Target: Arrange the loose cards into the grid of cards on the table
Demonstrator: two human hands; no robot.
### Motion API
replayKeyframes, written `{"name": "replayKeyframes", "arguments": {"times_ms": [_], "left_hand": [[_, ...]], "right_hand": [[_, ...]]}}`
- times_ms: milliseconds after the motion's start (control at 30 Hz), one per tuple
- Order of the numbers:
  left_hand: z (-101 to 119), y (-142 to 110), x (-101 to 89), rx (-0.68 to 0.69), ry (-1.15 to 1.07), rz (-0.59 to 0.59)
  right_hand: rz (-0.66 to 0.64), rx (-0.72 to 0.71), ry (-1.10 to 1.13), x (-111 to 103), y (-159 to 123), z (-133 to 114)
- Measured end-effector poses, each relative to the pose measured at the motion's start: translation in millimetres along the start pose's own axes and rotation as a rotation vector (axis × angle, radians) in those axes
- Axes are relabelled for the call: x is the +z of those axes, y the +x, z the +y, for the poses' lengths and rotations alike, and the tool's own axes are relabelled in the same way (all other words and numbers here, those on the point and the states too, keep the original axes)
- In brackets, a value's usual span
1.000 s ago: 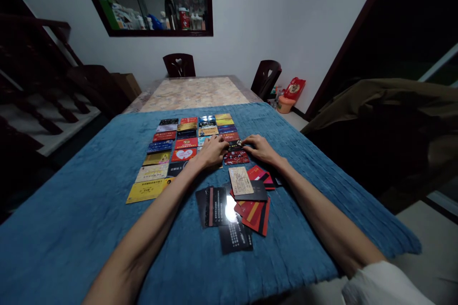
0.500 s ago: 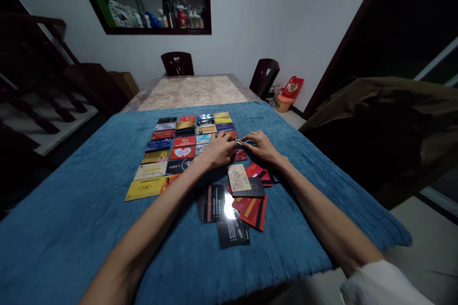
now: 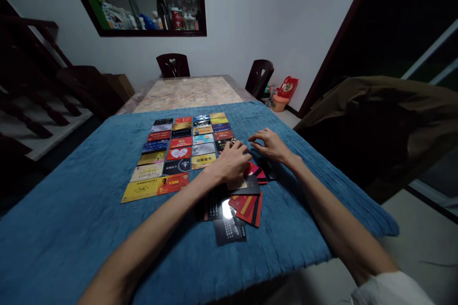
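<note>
My left hand (image 3: 234, 159) reaches over the near end of the right-hand column of plastic cards, fingers bent downward and partly apart; the fingertips are partly hidden and no held card shows. Just beyond its knuckles lies a black card (image 3: 222, 145). Under and in front of the palm is a loose pile, with red cards (image 3: 252, 207), black cards (image 3: 229, 232) and a beige card (image 3: 238, 184) partly covered by the hand. To the right, my right hand (image 3: 269, 145) hovers over the blue cloth (image 3: 304, 209), thumb and fingers apart with nothing between them.
Several cards lie in columns to the left, among them a yellow card (image 3: 141, 190) and a red-orange card (image 3: 173, 184). Beyond the cloth is a marble-patterned tabletop (image 3: 189, 93). Dark chairs (image 3: 173, 65) stand behind; a draped brown cloth (image 3: 375, 100) hangs at right.
Both hands were together at the black card in the right column. My left hand has shifted toward me and right over the pile; my right hand has drawn away from the cards.
</note>
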State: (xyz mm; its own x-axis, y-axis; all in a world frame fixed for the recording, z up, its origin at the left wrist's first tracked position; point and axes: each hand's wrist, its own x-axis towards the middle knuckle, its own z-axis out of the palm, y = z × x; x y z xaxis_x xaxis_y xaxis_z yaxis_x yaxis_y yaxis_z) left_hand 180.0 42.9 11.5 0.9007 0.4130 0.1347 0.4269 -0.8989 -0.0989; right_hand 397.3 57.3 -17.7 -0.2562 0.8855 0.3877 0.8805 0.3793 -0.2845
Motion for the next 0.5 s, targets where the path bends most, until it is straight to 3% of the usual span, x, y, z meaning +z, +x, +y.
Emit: {"name": "replayKeyframes", "arguments": {"times_ms": [300, 500], "left_hand": [[15.3, 0.2, 3.5, 0.060, -0.017, 0.012], [20.9, 0.1, 8.9, 0.084, -0.049, 0.004]], "right_hand": [[-0.215, 0.106, -0.096, -14.8, -41.2, 8.0], [-0.310, 0.144, -0.154, -14.2, -50.5, 3.7]]}}
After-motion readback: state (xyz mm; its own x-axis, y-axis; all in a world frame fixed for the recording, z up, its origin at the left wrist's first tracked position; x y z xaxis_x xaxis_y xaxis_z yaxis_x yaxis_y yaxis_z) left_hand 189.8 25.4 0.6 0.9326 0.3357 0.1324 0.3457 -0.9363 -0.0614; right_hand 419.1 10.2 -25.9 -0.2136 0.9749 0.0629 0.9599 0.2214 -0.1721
